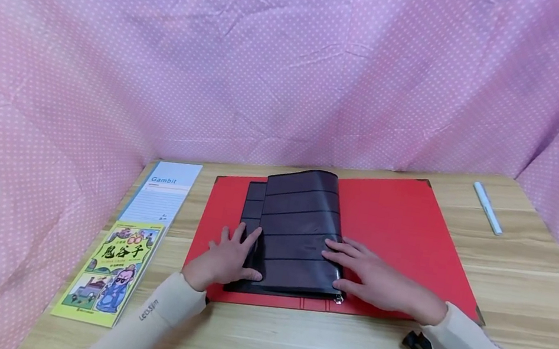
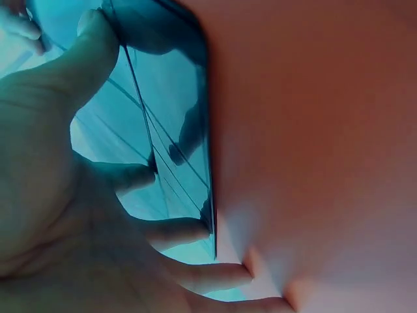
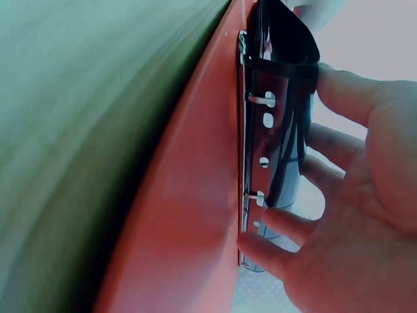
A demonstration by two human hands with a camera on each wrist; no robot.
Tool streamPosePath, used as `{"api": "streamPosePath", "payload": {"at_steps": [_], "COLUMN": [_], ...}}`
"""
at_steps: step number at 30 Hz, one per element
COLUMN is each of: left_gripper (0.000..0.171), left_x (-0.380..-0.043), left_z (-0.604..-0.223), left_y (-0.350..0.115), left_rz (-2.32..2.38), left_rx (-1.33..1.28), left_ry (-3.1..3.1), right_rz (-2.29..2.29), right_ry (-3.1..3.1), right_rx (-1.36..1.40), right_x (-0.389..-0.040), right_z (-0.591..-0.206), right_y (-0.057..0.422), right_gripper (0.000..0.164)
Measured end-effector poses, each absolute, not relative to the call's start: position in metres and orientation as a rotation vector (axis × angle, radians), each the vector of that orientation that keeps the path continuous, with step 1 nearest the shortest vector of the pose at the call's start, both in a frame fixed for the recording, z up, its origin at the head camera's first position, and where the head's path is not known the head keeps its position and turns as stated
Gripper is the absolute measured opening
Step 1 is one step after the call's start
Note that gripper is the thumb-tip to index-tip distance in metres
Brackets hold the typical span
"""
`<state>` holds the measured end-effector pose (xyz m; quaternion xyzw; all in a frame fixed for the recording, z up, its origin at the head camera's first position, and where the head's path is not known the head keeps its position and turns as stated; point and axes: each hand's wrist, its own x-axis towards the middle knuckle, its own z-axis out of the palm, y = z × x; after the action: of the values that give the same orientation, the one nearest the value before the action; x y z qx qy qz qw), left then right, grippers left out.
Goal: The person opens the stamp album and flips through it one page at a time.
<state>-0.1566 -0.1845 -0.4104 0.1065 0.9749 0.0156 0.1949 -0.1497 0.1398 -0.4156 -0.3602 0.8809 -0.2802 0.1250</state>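
A red ring binder [image 1: 395,226] lies spread out, with black pocket pages [image 1: 300,219] turned over toward its left side and bulging near the spine. My left hand [image 1: 227,258] rests at the pages' lower left edge, fingers spread; in the left wrist view some fingertips touch the glossy sheet [image 2: 172,111] and others reach the red cover [image 2: 313,143]. With fingers extended, my right hand [image 1: 377,278] touches the curved fold of the pages. Metal rings [image 3: 264,100] run through the punched holes close to those fingers in the right wrist view.
On the left of the wooden table [image 1: 255,344] lie a lined "Gambit" notepad [image 1: 164,194] and a yellow comic-style book [image 1: 107,272]. A pale pen [image 1: 487,208] lies at the back right. Small black clips [image 1: 417,343] sit by the right sleeve. Pink dotted cloth [image 1: 294,69] hangs behind.
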Motion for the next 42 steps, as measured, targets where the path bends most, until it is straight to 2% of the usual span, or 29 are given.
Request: {"api": "streamPosePath", "payload": {"at_steps": [7,33,42], "left_gripper": [0.102,0.086,0.087], "left_x": [-0.158,-0.157,-0.155], "left_z": [-0.414,-0.413,-0.411], "left_y": [-0.181,-0.196,-0.201], "left_rz": [0.046,0.183,0.213], "left_rx": [0.255,0.258,0.270], "left_ry": [2.753,2.743,2.762], "right_rz": [-0.903,-0.806,-0.783], "right_ry": [2.556,2.639,2.667], "right_rx": [-0.865,-0.763,-0.787], "right_x": [-0.156,-0.153,-0.152], "right_z": [-0.416,-0.417,-0.416], "right_y": [0.150,0.130,0.125], "right_gripper": [0.090,0.088,0.087]}}
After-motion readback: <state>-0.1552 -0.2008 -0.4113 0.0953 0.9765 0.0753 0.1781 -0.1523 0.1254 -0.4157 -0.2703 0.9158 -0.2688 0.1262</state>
